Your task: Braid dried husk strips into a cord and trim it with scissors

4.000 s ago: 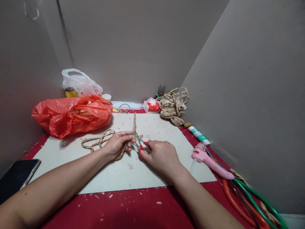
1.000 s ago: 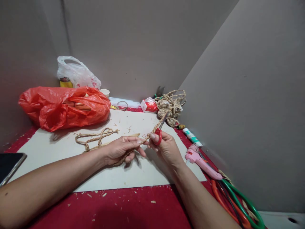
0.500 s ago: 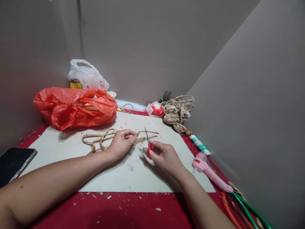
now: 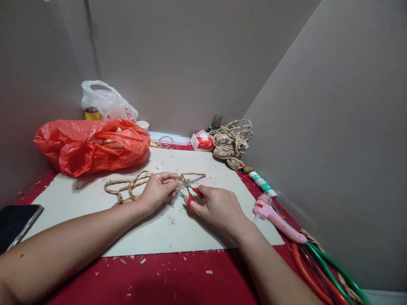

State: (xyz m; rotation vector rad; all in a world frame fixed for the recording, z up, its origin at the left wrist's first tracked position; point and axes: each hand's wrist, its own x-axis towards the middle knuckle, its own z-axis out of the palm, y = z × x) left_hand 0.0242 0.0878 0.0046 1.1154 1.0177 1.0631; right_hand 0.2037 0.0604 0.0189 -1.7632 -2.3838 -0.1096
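My left hand (image 4: 159, 189) pinches a braided straw rope (image 4: 129, 185) near one end, with its loops lying to the left on the white board. A short end of the rope sticks out to the right past my fingertips. In my right hand (image 4: 219, 207) are small scissors (image 4: 191, 200) with red handles, fingers through or around the handles. The scissor blades are spread and reach the straw just beside my left fingertips. Whether the blades touch the rope I cannot tell.
Behind lie a red plastic bag (image 4: 95, 146), a white bag (image 4: 106, 101), a tissue pack (image 4: 202, 141) and coiled straw rope (image 4: 230, 144). A pink glue gun (image 4: 276, 218) and green-handled tools (image 4: 333, 267) line the right edge. A phone (image 4: 17, 226) lies left on the red cloth (image 4: 152, 281).
My right hand has turned and brought the scissors left to the straw by my left fingertips, and the blades have spread apart. The view has shifted slightly.
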